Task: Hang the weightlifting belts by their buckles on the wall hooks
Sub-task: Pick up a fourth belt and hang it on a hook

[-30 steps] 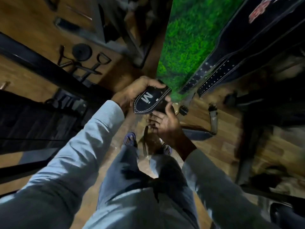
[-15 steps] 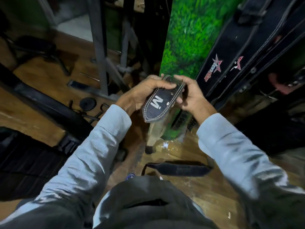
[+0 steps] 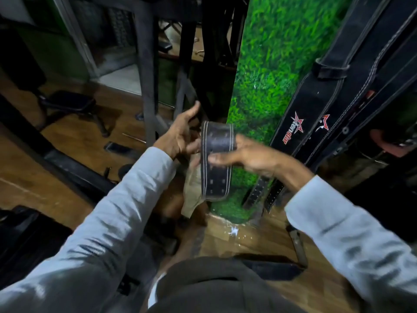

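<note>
Your right hand [image 3: 246,158] pinches the stiff, heavy belt [image 3: 217,161]; left hand [image 3: 180,134] released beside it. Grasp near the buckle.

Right grip [image 3: 243,154] pinching, left [image 3: 182,134] loose

Hanging belts [image 3: 334,91] crowded the grass-covered wall [image 3: 266,64] on the right; dark metal posts [image 3: 146,75] blocked the left. Open wall remained between them, above the hands.

Wooden floor [image 3: 252,242]: 1 black belt [image 3: 270,267] lying flat, white splatter [image 3: 233,232] nearby.
</note>
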### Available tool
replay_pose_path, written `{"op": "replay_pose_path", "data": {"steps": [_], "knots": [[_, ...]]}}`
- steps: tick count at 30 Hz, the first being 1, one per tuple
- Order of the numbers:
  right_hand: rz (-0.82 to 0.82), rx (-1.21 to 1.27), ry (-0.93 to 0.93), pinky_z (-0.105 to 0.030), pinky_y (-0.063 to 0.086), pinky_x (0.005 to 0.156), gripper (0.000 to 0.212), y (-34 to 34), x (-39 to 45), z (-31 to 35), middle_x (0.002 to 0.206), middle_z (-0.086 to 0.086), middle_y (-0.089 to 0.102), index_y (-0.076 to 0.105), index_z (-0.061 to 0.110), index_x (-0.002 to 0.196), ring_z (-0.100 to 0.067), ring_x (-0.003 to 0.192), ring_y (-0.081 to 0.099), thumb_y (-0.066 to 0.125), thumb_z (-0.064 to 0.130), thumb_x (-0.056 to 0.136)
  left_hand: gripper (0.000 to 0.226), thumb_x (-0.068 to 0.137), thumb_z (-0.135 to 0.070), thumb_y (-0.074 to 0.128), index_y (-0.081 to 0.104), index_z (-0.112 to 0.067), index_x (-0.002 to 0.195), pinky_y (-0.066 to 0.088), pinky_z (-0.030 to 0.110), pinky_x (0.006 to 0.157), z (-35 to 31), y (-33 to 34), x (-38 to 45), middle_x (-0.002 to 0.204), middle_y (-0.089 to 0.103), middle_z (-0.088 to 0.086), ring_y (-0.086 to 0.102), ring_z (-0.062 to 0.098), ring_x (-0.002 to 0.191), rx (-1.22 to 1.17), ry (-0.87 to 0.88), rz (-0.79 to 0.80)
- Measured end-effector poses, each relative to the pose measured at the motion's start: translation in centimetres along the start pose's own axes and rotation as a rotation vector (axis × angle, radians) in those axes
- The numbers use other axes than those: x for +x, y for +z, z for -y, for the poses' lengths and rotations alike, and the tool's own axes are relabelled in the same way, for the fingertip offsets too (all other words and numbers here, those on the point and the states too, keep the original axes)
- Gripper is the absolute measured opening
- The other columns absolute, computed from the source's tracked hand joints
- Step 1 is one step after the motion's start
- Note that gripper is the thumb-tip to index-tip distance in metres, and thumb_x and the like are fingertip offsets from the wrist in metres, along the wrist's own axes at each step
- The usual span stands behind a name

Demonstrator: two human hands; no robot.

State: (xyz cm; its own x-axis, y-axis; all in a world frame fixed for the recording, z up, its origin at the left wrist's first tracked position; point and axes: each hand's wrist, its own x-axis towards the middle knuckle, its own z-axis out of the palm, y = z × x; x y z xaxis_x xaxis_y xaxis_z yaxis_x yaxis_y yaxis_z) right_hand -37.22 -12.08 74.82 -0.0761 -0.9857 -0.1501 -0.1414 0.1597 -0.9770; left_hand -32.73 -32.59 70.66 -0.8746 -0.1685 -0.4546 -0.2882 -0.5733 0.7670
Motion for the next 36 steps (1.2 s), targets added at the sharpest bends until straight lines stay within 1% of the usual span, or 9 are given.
{"op": "replay_pose_path", "data": {"steps": [4,9,14,18,24,28,30,34,36], "knots": [[-0.014,-0.236,0.155,-0.024,0.049,0.108,0.037,1.9,-0.3,-4.6,0.124,-0.010,0.075,0.060,0.007,0.138,-0.015,0.126,0.066,0.062,0.006,0.101,0.011,0.094,-0.004,0.060,0.067,0.001,0.101,0.063,0.029,0.063,-2.3,1.3,-1.3,0.073,0.077,0.011,0.076,0.019,0.065,0.210,0.010,0.022],[-0.139,0.000,0.249,-0.004,0.045,0.063,0.017,1.2,-1.1,-4.1,0.071,0.019,0.067,0.060,0.021,0.084,0.017,0.069,0.060,0.073,0.015,0.094,0.041,0.066,0.008,0.082,0.067,0.009,0.104,0.056,0.038,0.089,-2.9,0.3,-2.0,0.094,0.071,0.021,0.069,0.030,0.090,0.363,0.256,0.141],[-0.276,0.726,-0.049,-0.058,0.036,0.120,0.095,-3.4,0.1,-0.7,0.130,-0.029,0.053,0.038,0.001,0.155,-0.035,0.120,0.053,0.073,0.054,0.084,0.049,0.081,0.014,0.071,0.062,0.010,0.129,0.053,0.043,0.105,-2.0,2.0,-5.6,0.130,0.064,0.029,0.064,0.041,0.122,0.631,0.606,0.235],[-0.269,0.882,-0.081,-0.054,0.026,0.126,0.094,-6.1,1.3,3.4,0.162,-0.034,0.026,0.026,-0.002,0.159,-0.042,0.152,0.031,0.070,0.038,0.086,0.047,0.080,0.014,0.074,0.066,0.006,0.125,0.058,0.031,0.093,-0.7,1.6,-6.4,0.122,0.070,0.022,0.071,0.023,0.110,0.728,0.665,0.152],[-0.439,0.522,-0.071,-0.044,0.055,0.102,0.062,-5.7,1.4,2.8,0.133,-0.033,0.060,0.052,-0.016,0.124,-0.041,0.125,0.062,0.074,-0.017,0.066,0.042,0.077,-0.008,0.086,0.071,-0.004,0.116,0.056,0.026,0.088,2.8,-0.2,-6.4,0.115,0.076,0.009,0.072,0.018,0.105,0.641,0.483,0.178],[-0.421,0.329,-0.074,-0.046,0.044,0.117,0.090,-5.6,0.4,0.2,0.143,-0.034,0.053,0.044,-0.016,0.138,-0.028,0.126,0.059,0.089,-0.011,0.060,0.107,0.060,-0.061,0.090,0.046,0.001,0.136,0.035,0.055,0.116,2.1,-0.1,-5.7,0.146,0.040,0.027,0.040,0.043,0.134,0.065,0.379,0.244],[-0.451,0.193,-0.051,-0.029,0.050,0.108,0.052,-4.3,-0.3,-1.2,0.119,-0.015,0.071,0.061,-0.003,0.112,-0.013,0.117,0.067,0.083,-0.017,0.067,0.113,0.074,-0.069,0.070,0.032,0.010,0.147,0.020,0.059,0.124,0.0,1.7,-6.2,0.156,0.024,0.033,0.028,0.046,0.146,-0.170,0.370,0.333],[-0.416,-0.038,-0.003,-0.021,0.054,0.084,0.032,-3.1,-0.8,-4.0,0.086,0.012,0.080,0.075,0.009,0.095,0.001,0.084,0.073,0.082,-0.014,0.074,0.023,0.088,-0.007,0.065,0.071,0.007,0.105,0.063,0.036,0.078,-2.5,3.8,-6.0,0.096,0.078,0.018,0.077,0.025,0.084,0.029,0.466,0.115],[-0.380,-0.094,0.050,-0.023,0.051,0.087,0.030,-3.1,-1.0,-3.9,0.091,0.012,0.079,0.074,0.012,0.098,0.003,0.085,0.072,0.087,-0.002,0.075,0.028,0.075,0.013,0.068,0.068,0.009,0.102,0.063,0.033,0.076,-1.9,3.1,-5.1,0.085,0.079,0.013,0.077,0.023,0.076,0.150,0.516,0.027]]}}
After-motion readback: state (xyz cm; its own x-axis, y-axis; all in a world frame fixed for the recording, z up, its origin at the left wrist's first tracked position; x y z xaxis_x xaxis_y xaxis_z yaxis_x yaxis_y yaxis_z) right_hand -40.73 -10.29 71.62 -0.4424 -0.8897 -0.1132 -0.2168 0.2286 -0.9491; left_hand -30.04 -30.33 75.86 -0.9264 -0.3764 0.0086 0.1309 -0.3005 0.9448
